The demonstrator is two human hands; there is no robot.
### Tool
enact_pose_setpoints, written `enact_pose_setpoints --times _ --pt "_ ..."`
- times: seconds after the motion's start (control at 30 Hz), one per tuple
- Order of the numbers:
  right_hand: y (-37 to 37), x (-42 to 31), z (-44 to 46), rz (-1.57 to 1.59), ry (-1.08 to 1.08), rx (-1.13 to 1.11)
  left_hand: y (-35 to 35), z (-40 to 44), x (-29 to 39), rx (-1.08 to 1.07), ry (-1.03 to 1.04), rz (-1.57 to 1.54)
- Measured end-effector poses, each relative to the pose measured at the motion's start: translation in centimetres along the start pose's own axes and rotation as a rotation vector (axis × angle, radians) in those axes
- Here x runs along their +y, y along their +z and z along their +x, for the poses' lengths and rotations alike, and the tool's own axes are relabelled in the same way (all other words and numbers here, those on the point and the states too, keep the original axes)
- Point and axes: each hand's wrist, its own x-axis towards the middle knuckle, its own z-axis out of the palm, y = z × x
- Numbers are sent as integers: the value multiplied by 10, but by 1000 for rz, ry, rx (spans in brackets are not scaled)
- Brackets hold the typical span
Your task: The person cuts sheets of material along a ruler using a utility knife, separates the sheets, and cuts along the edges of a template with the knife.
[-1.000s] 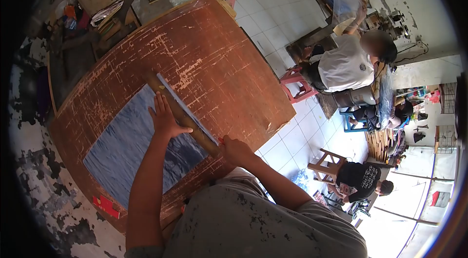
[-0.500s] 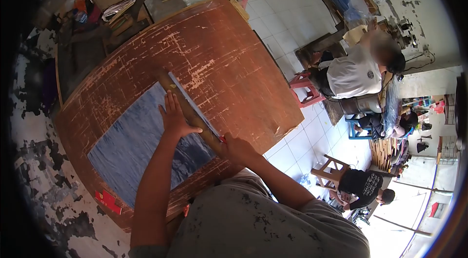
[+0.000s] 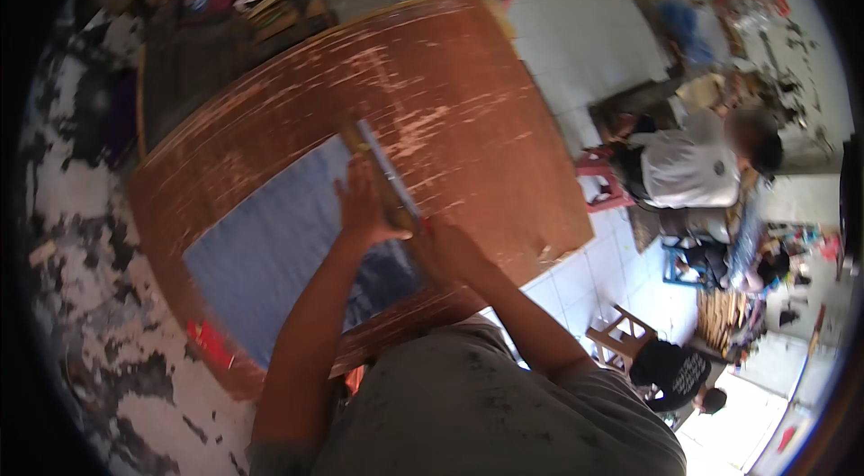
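A blue-grey sheet (image 3: 270,246) lies on the scratched red-brown table (image 3: 495,152). Along its right edge runs a brown ruler-like strip (image 3: 392,194), with a narrow pale strip (image 3: 388,166) showing on the far side. My left hand (image 3: 364,206) presses down on the brown strip and the sheet with its fingers spread. At the near end of the strips my right hand (image 3: 450,251) is closed round a small red tool (image 3: 427,225), mostly hidden by the fingers and blurred.
A red packet (image 3: 211,344) lies at the table's near left edge. To the right, beyond the tiled floor, sit a person in a white shirt (image 3: 688,166) beside a red stool (image 3: 601,179) and a person in a black shirt (image 3: 668,372) by a wooden stool (image 3: 621,336).
The whole view has shifted, so table and hands appear further right. Both hands keep about the same places on the strips; the right hand's grip looks unchanged, though blurred.
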Motion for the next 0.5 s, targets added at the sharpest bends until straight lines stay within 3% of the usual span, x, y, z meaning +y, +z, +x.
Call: enact_pose_setpoints --times 0.03,0.1,0.17,0.3,0.37,0.5 --pt "0 1 14 -70 -140 0 0 3 -1 5 28 3" --pt "6 0 51 175 -77 -58 -1 2 0 27 17 -10" --pt "29 -2 100 102 -41 113 1 -1 -1 44 -11 -13" --pt "22 -42 162 31 -148 187 -1 0 0 69 -5 -22" --pt "14 -55 191 -308 -202 102 1 2 -1 53 -7 -16" --pt "34 -32 261 -485 -384 92 7 2 -4 104 30 -78"
